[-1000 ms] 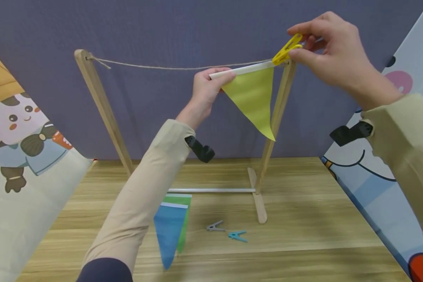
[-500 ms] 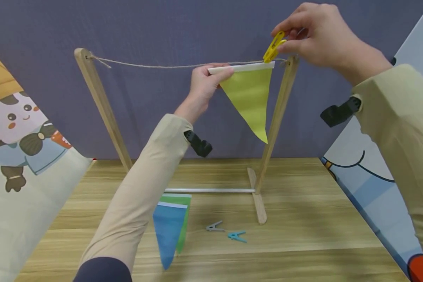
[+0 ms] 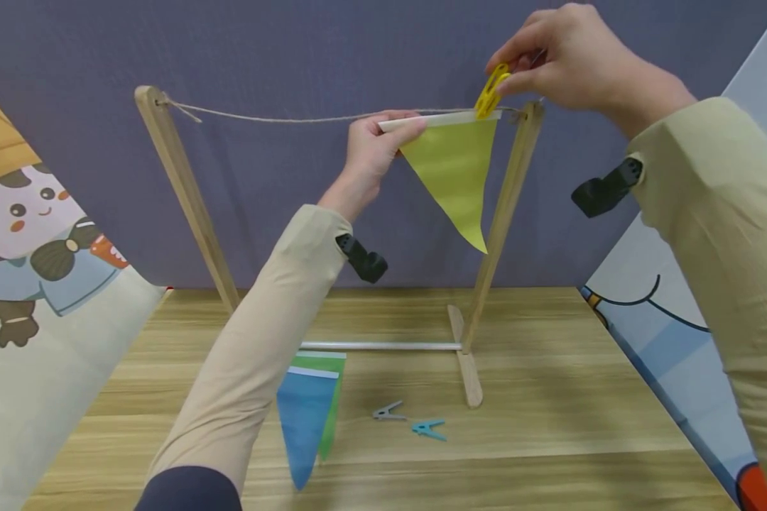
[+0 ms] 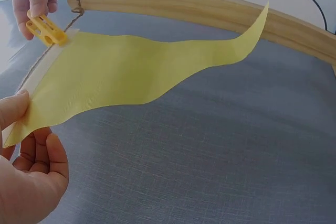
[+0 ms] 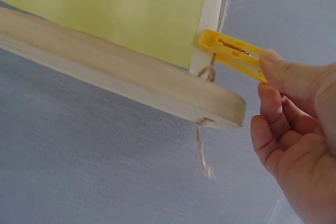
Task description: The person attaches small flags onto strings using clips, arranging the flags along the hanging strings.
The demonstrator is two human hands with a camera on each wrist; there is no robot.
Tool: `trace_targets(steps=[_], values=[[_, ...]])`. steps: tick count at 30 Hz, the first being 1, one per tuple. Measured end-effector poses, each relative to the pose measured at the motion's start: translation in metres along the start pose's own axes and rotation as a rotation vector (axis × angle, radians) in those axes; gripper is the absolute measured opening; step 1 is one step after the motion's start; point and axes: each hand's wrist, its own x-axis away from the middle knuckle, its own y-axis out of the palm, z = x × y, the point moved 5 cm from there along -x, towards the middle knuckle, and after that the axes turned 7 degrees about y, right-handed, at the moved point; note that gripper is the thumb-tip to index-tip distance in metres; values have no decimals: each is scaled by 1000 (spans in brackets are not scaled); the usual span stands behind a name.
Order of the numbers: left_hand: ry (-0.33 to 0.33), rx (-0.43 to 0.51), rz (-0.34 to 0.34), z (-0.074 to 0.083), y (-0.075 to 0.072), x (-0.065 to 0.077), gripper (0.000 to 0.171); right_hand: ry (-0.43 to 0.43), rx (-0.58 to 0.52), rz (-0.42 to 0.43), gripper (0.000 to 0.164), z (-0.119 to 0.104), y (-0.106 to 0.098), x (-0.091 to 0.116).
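A yellow triangular pennant (image 3: 457,163) with a white top strip hangs at the right end of a twine string (image 3: 262,119). My left hand (image 3: 372,152) pinches the strip's left end between thumb and fingers, close against the string. Near the strip's right end, my right hand (image 3: 565,67) holds a yellow clothespin (image 3: 491,92) by its handles between thumb and fingers. In the right wrist view the tip of the clothespin (image 5: 231,51) sits over both strip and twine. The left wrist view also has the clothespin (image 4: 46,30) on the pennant's corner, beside the knot.
Two wooden posts (image 3: 185,191) carry the string, joined low down by a white rod (image 3: 383,345). On the wooden table (image 3: 550,426) lie a blue pennant (image 3: 307,419) over a green pennant (image 3: 334,419), a grey clothespin (image 3: 388,411) and a light-blue clothespin (image 3: 430,429).
My right hand has moved left with the yellow clothespin, from the strip's end onto its top edge. The strip has risen level against the string; the left hand keeps its pinch.
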Motion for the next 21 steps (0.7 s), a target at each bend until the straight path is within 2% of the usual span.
trace_targets(steps=[5, 21], values=[[-6, -8, -5, -2, 1, 0, 22, -2, 3, -29, 28, -2, 4, -2], [41, 6, -9, 0, 8, 2, 20, -4, 6, -90, 31, -7, 12, -4]])
